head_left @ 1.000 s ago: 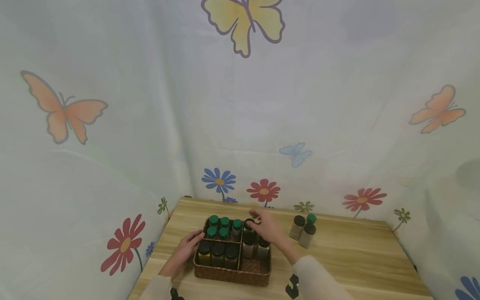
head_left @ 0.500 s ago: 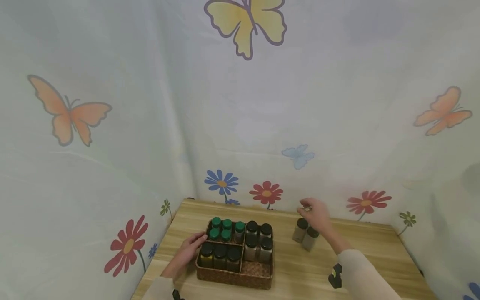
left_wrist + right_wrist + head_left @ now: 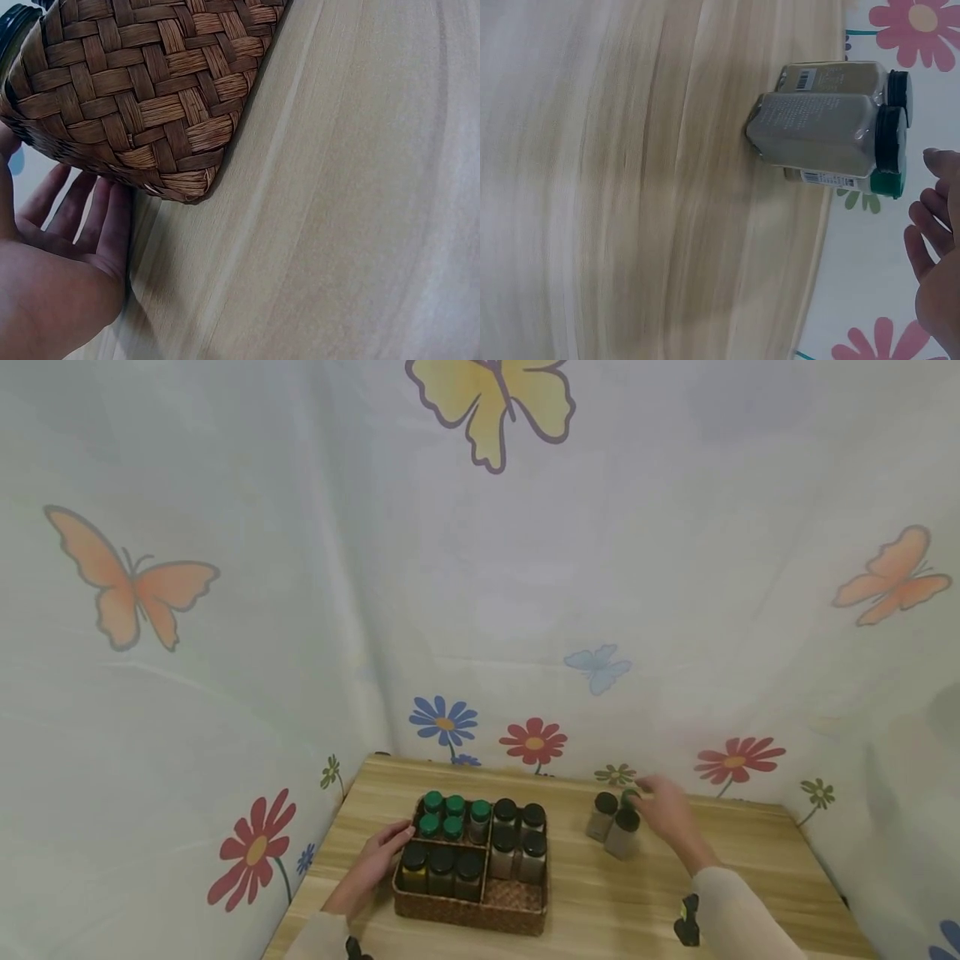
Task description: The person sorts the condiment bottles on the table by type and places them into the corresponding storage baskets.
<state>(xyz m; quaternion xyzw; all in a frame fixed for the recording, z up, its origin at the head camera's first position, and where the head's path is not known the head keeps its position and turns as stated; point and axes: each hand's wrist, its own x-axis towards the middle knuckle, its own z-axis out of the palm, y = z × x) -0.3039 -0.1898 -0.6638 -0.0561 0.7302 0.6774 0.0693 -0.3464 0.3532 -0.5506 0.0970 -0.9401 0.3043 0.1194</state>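
Note:
A brown woven basket [image 3: 467, 911] with compartments holds several green-lidded jars [image 3: 453, 807] and several black-lidded jars [image 3: 442, 862]. My left hand [image 3: 377, 857] rests its fingers along the basket's left side; in the left wrist view those fingers lie nearly straight against the weave [image 3: 142, 90]. Right of the basket, two black-lidded spice jars [image 3: 817, 131] stand close together with one green-lidded spice jar [image 3: 887, 183] behind them. My right hand [image 3: 670, 817] is beside the green lid, and the right wrist view has its loosely bent fingers apart from the jars, holding nothing.
The wooden table [image 3: 712, 877] runs back to a pale curtain [image 3: 660, 635] printed with flowers and butterflies. Bare weave shows in the basket's front right compartment. A curtain also hangs along the left and right sides.
My right hand left the black-lidded jar in the basket's back right, moved right above the loose jars, then lowered to the green lid's right side. The left hand stayed at the basket.

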